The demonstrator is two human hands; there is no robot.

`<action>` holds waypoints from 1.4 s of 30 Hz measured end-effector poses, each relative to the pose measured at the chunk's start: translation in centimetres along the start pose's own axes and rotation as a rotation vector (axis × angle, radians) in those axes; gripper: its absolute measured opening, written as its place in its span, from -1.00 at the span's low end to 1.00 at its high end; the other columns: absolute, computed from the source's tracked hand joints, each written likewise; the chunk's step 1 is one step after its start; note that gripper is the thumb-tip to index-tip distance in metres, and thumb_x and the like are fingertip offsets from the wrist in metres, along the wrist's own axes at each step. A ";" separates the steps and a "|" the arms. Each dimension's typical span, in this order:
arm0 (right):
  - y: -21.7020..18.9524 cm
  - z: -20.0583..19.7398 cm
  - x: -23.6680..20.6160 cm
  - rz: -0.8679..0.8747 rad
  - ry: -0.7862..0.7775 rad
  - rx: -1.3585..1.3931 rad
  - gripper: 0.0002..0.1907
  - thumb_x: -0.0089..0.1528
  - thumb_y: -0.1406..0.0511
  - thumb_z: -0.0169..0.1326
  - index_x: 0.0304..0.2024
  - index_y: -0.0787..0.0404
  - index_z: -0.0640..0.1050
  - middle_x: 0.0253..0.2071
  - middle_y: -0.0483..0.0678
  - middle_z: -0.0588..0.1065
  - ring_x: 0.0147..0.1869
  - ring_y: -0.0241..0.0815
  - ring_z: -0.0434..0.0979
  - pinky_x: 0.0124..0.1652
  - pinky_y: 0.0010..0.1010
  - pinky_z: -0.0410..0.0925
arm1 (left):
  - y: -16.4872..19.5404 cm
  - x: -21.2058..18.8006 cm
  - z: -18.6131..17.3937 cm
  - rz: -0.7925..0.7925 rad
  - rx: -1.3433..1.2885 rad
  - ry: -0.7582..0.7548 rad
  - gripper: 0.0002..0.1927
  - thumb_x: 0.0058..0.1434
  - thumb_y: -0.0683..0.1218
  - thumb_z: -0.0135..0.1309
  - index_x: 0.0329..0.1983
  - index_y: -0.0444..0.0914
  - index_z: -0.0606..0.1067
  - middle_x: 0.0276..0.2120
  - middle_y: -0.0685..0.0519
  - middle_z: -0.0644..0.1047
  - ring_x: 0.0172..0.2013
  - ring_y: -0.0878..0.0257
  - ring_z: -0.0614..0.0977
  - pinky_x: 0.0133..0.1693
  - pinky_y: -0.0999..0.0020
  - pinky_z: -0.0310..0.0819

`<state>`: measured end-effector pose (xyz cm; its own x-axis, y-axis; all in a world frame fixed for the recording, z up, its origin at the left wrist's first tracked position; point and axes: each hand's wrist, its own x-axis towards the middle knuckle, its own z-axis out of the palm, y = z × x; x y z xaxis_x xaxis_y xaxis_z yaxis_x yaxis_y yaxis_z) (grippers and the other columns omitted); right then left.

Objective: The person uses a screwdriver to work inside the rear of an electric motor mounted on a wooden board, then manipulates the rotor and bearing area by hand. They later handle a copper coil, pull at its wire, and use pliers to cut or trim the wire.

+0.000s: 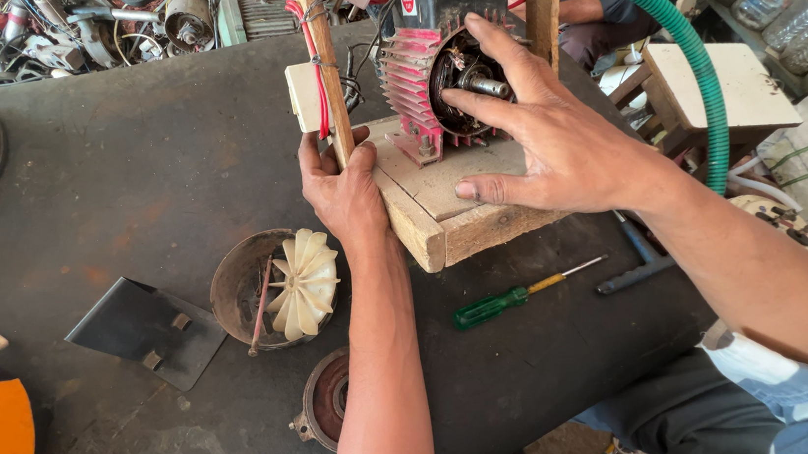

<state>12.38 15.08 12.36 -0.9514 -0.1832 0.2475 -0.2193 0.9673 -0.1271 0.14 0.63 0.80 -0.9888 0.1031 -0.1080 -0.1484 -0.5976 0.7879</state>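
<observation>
- Left hand (346, 188) closed around wooden post (328, 76), 11 o'clock of wooden block (442, 209).
- Right hand (553, 134) open, fingers (472, 112) in motor (453, 64) end opening.
- Motor on block, table (122, 165) at 12 o'clock.
- Green screwdriver (500, 302) at 6 o'clock of block.

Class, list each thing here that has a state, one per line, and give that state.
Motor: end cover off, shaft exposed.
Left hand: gripping wooden post.
Right hand: fingers on the motor's open end.
Fan: detached, lying in round cover.
Screwdriver: lying unused.

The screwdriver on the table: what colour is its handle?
Green, on the screwdriver; shown clearly in the head view.
</observation>
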 end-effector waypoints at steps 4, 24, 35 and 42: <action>-0.1 -0.1 0.2 0.002 0.004 0.013 -0.14 0.18 -0.11 0.22 0.37 0.26 0.43 0.59 0.34 -0.20 0.66 0.34 -0.11 0.50 0.07 -0.06 | 0.0 0.0 0.0 -0.002 -0.025 -0.006 -0.28 0.05 -0.34 0.03 0.37 -0.33 0.31 -0.14 -0.06 0.61 -0.23 0.26 0.63 -0.15 0.33 0.55; 0.4 0.7 0.2 0.017 0.011 -0.034 -0.13 0.21 -0.12 0.19 0.37 0.31 0.42 0.59 0.30 -0.29 0.67 0.37 -0.30 0.51 0.14 -0.17 | 0.3 -0.2 -0.1 0.023 0.007 -0.013 -0.29 0.05 -0.33 0.05 0.36 -0.35 0.32 -0.15 -0.05 0.63 -0.23 0.28 0.62 -0.14 0.37 0.52; 0.9 0.8 -0.1 0.007 0.001 0.026 -0.14 0.16 -0.12 0.24 0.39 0.16 0.44 0.60 0.25 -0.26 0.69 0.33 -0.30 0.52 0.14 -0.19 | 0.2 0.0 -0.1 0.037 0.001 -0.019 -0.31 0.05 -0.34 0.04 0.34 -0.35 0.32 -0.15 -0.05 0.63 -0.24 0.28 0.62 -0.16 0.37 0.52; 0.8 0.9 -0.3 0.007 -0.001 0.040 -0.17 0.19 -0.11 0.22 0.39 0.15 0.44 0.60 0.25 -0.27 0.69 0.31 -0.30 0.52 0.12 -0.19 | 0.3 0.0 -0.4 0.057 0.056 -0.027 -0.35 0.05 -0.34 0.05 0.30 -0.36 0.38 -0.16 -0.02 0.64 -0.25 0.30 0.61 -0.15 0.39 0.49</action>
<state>12.31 15.75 11.31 -0.9532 -0.1763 0.2457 -0.2208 0.9609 -0.1670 0.12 0.15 0.78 -0.9946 0.0926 -0.0464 -0.0904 -0.5576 0.8251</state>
